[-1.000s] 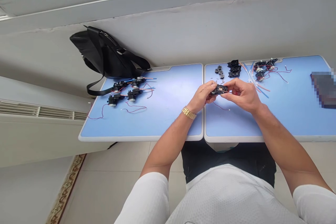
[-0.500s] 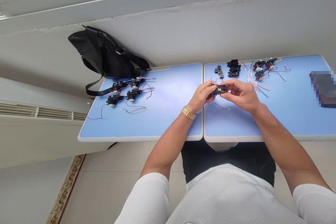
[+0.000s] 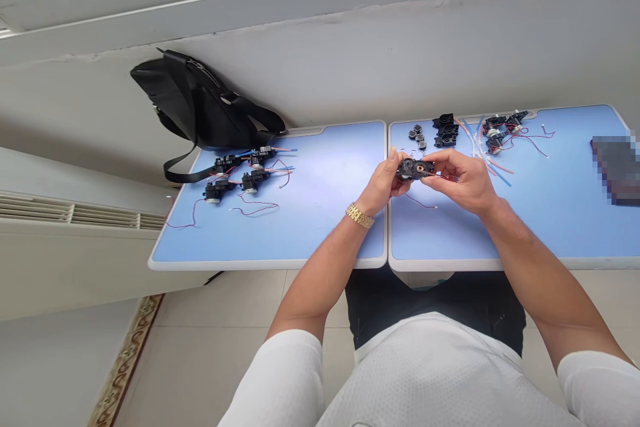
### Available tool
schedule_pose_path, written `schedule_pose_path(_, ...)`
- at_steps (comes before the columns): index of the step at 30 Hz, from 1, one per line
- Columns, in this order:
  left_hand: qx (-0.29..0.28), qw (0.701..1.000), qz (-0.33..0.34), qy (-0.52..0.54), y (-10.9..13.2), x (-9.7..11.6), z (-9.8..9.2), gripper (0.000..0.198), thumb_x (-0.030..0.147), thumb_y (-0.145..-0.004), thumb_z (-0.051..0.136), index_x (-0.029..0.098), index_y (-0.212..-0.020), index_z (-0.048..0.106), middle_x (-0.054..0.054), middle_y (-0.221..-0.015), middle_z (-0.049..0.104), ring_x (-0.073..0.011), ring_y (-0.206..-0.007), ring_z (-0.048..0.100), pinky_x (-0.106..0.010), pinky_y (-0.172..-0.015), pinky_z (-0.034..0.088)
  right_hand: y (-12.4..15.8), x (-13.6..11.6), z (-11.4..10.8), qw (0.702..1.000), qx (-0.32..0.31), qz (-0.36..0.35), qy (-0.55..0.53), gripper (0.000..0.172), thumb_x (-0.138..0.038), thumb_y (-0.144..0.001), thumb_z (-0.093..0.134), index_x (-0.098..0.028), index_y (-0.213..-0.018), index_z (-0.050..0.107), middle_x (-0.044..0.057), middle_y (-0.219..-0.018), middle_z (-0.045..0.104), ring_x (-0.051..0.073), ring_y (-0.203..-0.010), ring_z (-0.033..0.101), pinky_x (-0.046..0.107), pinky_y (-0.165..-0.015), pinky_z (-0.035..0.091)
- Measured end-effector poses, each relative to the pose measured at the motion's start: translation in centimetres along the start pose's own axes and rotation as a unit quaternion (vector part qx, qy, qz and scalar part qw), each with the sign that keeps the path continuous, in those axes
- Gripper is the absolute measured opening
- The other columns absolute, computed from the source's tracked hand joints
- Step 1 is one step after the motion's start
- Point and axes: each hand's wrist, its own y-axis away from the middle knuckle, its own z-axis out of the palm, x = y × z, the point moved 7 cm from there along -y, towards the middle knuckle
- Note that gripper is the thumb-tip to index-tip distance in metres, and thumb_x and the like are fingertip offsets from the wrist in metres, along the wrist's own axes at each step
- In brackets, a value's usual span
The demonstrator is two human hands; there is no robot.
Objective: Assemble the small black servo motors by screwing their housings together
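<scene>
A small black plastic housing [image 3: 411, 169] with a round copper-coloured part near its right end is held between my hands, just above the right-hand table. My left hand [image 3: 384, 181] grips its left end, with the thumb raised along the edge. Fingers of my right hand [image 3: 463, 180] pinch the right end. Something reddish shows within the right fingers, too small to name. Below the housing a thin dark red wire [image 3: 424, 203] with a white connector lies on the table. Small round metallic parts [image 3: 417, 136] and black plastic shells [image 3: 445, 131] sit just beyond my hands.
Blue and orange tubes [image 3: 477, 140] and wired black assemblies [image 3: 500, 130] lie at the right table's back. More wired assemblies [image 3: 240, 172] are on the left table [image 3: 320, 227], beside a black bag [image 3: 200, 100]. A pixelated dark object [image 3: 617, 170] rests far right. Tiny pieces lie beyond the housing.
The left thumb has lifted off the housing's face, and more of its left part now shows. The right hand has barely moved.
</scene>
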Motion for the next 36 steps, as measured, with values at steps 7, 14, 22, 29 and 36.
schedule_pose_path(7, 0.004, 1.000, -0.009, 0.005, 0.01, -0.23, -0.19, 0.085, 0.107, -0.092, 0.048, 0.022, -0.086, 0.052, 0.005, -0.069, 0.050, -0.0064, -0.047, 0.038, -0.024, -0.046, 0.015, 0.00, -0.14, -0.14, 1.000, 0.011, -0.002, -0.005, 0.028, -0.042, -0.092, 0.088, -0.025, -0.114, 0.083, -0.002, -0.078, 0.073, 0.013, -0.061, 0.048, 0.033, -0.059, 0.043)
schedule_pose_path(14, 0.008, 1.000, 0.000, -0.009, -0.06, -0.23, -0.28, 0.086, 0.109, -0.088, 0.051, 0.023, -0.087, 0.050, 0.005, -0.072, 0.050, -0.0063, -0.048, 0.037, -0.024, -0.047, 0.015, -0.06, 0.01, -0.32, 1.000, 0.013, 0.006, 0.008, 0.028, -0.042, -0.091, 0.089, -0.026, -0.113, 0.082, -0.002, -0.079, 0.074, 0.013, -0.062, 0.049, 0.033, -0.060, 0.044)
schedule_pose_path(22, 0.014, 1.000, -0.003, -0.026, 0.01, -0.28, -0.40, 0.085, 0.107, -0.090, 0.050, 0.023, -0.088, 0.052, 0.003, -0.072, 0.051, -0.0074, -0.050, 0.038, -0.024, -0.048, 0.017, 0.00, -0.01, -0.11, 1.000, 0.005, -0.002, 0.022, 0.030, -0.046, -0.092, 0.087, -0.026, -0.114, 0.082, -0.001, -0.081, 0.075, 0.014, -0.062, 0.051, 0.034, -0.061, 0.045)
schedule_pose_path(29, 0.009, 1.000, 0.004, -0.016, 0.04, -0.31, -0.40, 0.081, 0.103, -0.092, 0.055, 0.022, -0.091, 0.056, 0.003, -0.074, 0.054, -0.0071, -0.050, 0.043, -0.024, -0.046, 0.019, 0.03, 0.20, -0.04, 0.999, -0.001, -0.013, 0.037, 0.027, -0.040, -0.092, 0.086, -0.026, -0.115, 0.082, -0.001, -0.083, 0.077, 0.014, -0.062, 0.051, 0.034, -0.060, 0.044)
schedule_pose_path(36, -0.002, 1.000, 0.009, -0.027, 0.11, 0.13, -0.21, 0.063, 0.079, -0.089, 0.081, 0.023, -0.089, 0.053, 0.006, -0.072, 0.051, -0.0068, -0.051, 0.046, -0.023, -0.047, 0.021, 0.08, 0.50, -0.01, 0.999, -0.009, -0.001, 0.039, 0.032, -0.045, -0.093, 0.087, -0.026, -0.118, 0.082, -0.001, -0.084, 0.079, 0.014, -0.062, 0.053, 0.035, -0.062, 0.047)
